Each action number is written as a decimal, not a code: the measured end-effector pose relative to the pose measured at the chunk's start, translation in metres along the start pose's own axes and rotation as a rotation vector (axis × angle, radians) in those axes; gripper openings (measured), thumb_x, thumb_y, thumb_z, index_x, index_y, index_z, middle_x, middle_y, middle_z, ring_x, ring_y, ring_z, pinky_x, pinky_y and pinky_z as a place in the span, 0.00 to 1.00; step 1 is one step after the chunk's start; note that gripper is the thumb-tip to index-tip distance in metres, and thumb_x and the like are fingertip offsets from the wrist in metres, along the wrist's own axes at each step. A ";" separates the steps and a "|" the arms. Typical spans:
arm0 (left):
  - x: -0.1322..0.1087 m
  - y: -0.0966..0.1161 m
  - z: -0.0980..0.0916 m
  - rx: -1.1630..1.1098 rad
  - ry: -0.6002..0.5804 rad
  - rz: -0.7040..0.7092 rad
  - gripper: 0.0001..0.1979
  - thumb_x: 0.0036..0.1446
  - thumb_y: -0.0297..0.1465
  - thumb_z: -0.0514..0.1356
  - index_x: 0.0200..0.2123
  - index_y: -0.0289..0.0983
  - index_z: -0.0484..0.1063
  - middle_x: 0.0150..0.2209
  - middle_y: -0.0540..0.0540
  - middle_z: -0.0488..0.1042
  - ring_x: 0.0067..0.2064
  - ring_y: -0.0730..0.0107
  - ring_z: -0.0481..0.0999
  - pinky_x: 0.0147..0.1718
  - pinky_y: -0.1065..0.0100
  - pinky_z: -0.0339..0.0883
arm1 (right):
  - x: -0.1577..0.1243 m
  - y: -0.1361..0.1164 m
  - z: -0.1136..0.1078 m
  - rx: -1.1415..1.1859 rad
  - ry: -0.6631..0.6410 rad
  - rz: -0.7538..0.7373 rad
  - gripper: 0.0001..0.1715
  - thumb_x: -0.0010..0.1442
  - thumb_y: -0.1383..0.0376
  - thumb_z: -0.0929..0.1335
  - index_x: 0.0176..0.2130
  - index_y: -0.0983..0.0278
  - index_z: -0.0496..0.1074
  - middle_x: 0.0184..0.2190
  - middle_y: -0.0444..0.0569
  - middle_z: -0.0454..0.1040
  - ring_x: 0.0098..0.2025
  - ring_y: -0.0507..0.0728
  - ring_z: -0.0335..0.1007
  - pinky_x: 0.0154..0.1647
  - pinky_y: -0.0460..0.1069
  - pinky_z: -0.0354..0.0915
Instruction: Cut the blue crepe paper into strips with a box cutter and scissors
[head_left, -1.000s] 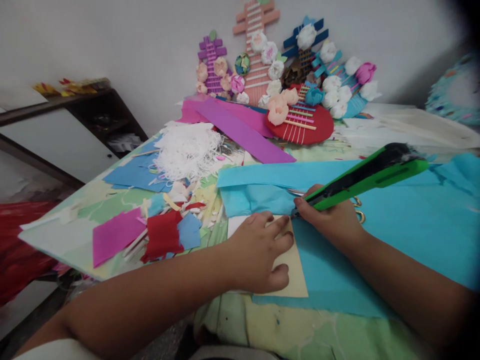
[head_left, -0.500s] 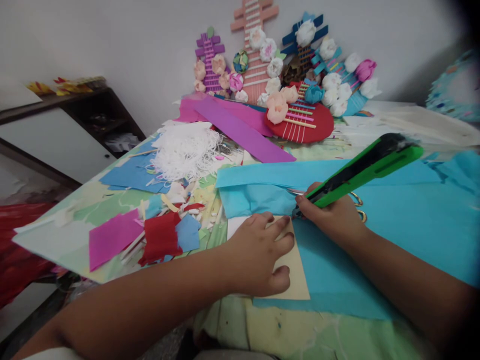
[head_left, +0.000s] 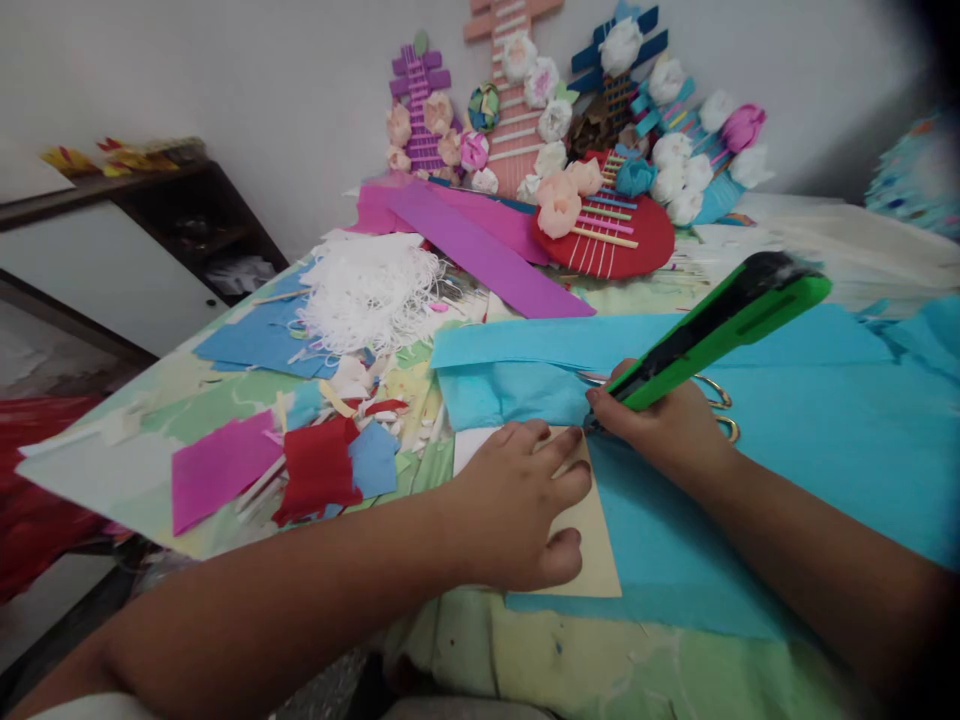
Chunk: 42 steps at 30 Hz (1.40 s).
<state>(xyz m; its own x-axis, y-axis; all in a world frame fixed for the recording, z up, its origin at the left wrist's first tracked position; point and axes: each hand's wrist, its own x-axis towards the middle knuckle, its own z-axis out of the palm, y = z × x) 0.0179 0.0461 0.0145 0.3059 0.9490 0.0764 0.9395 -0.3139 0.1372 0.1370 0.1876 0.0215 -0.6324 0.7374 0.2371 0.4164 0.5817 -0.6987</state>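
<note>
Left hand (head_left: 525, 505) hasn't budged, fingers spread flat on the pale yellow card (head_left: 595, 545), partly over blue paper (head_left: 825, 440). Right hand (head_left: 675, 425) is clamped round the green cutter (head_left: 720, 345): handle's tipped steeper, tip's still at the card's top corner, so little progress, I'd guess.

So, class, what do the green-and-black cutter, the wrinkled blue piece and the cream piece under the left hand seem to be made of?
Cutter: probably plastic outside, judging by its smooth, moulded-looking green edges with a slight sheen.
Wrinkled blue piece: likely thin crepe-like paper, matte and softly creased.
Cream piece: perhaps stiff paper or card, matte, flat and straight-edged.
</note>
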 end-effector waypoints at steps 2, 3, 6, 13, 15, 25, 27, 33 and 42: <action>0.000 0.000 0.000 -0.002 -0.011 -0.006 0.27 0.51 0.40 0.50 0.52 0.32 0.63 0.59 0.35 0.57 0.53 0.47 0.60 0.49 0.48 0.56 | 0.000 0.002 0.002 0.007 0.004 -0.013 0.17 0.47 0.54 0.65 0.18 0.62 0.60 0.15 0.40 0.62 0.20 0.51 0.59 0.22 0.47 0.54; 0.000 0.000 0.000 -0.003 -0.015 -0.011 0.27 0.51 0.40 0.50 0.52 0.32 0.63 0.59 0.35 0.56 0.53 0.47 0.60 0.49 0.48 0.56 | 0.000 0.003 0.003 0.014 0.007 -0.018 0.17 0.47 0.54 0.66 0.19 0.62 0.60 0.15 0.41 0.63 0.21 0.51 0.59 0.23 0.47 0.55; -0.001 0.001 0.001 -0.003 -0.018 -0.014 0.27 0.52 0.40 0.50 0.52 0.32 0.63 0.59 0.34 0.55 0.54 0.46 0.59 0.49 0.47 0.55 | -0.001 0.004 0.003 0.039 0.019 -0.020 0.17 0.47 0.54 0.66 0.19 0.62 0.61 0.16 0.41 0.63 0.21 0.51 0.60 0.23 0.47 0.56; -0.001 0.000 0.002 -0.011 0.008 -0.014 0.27 0.51 0.40 0.50 0.52 0.31 0.63 0.60 0.33 0.55 0.54 0.45 0.60 0.49 0.47 0.55 | -0.002 0.003 -0.002 0.101 0.068 0.046 0.16 0.49 0.55 0.65 0.20 0.62 0.63 0.15 0.42 0.66 0.21 0.52 0.63 0.25 0.48 0.58; -0.002 0.000 0.002 -0.010 0.007 -0.011 0.27 0.51 0.39 0.50 0.52 0.31 0.64 0.59 0.33 0.55 0.54 0.45 0.60 0.49 0.47 0.55 | -0.002 0.002 -0.003 0.085 0.041 0.065 0.16 0.49 0.55 0.65 0.19 0.62 0.62 0.15 0.42 0.67 0.22 0.53 0.64 0.26 0.49 0.58; -0.002 0.000 0.002 -0.011 0.024 -0.007 0.26 0.51 0.39 0.51 0.51 0.32 0.64 0.59 0.34 0.56 0.54 0.45 0.60 0.49 0.48 0.56 | 0.000 -0.004 -0.003 0.017 -0.029 0.062 0.17 0.49 0.53 0.63 0.19 0.62 0.61 0.16 0.43 0.66 0.22 0.53 0.64 0.25 0.48 0.58; -0.002 -0.001 0.001 -0.006 0.023 -0.008 0.26 0.51 0.39 0.51 0.51 0.32 0.64 0.59 0.34 0.56 0.53 0.45 0.60 0.48 0.48 0.56 | 0.001 -0.005 -0.003 -0.005 -0.048 0.073 0.18 0.49 0.53 0.63 0.18 0.63 0.61 0.16 0.44 0.66 0.22 0.53 0.64 0.25 0.48 0.58; -0.002 0.001 0.001 -0.007 0.028 -0.011 0.26 0.51 0.39 0.51 0.51 0.32 0.65 0.59 0.34 0.57 0.53 0.46 0.61 0.48 0.49 0.57 | 0.003 -0.004 -0.003 -0.045 -0.052 0.090 0.18 0.48 0.53 0.63 0.17 0.63 0.62 0.15 0.45 0.65 0.21 0.54 0.62 0.25 0.49 0.57; -0.002 0.001 0.003 0.016 0.049 -0.009 0.27 0.51 0.41 0.51 0.51 0.32 0.64 0.58 0.35 0.58 0.52 0.46 0.61 0.47 0.49 0.57 | 0.003 -0.003 0.001 -0.051 -0.069 0.034 0.18 0.47 0.53 0.64 0.18 0.62 0.59 0.15 0.42 0.62 0.20 0.51 0.58 0.23 0.47 0.54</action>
<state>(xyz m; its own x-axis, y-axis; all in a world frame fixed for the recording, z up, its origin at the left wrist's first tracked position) 0.0184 0.0442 0.0111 0.2903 0.9489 0.1236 0.9444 -0.3049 0.1227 0.1332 0.1879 0.0232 -0.6597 0.7331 0.1655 0.4701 0.5744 -0.6701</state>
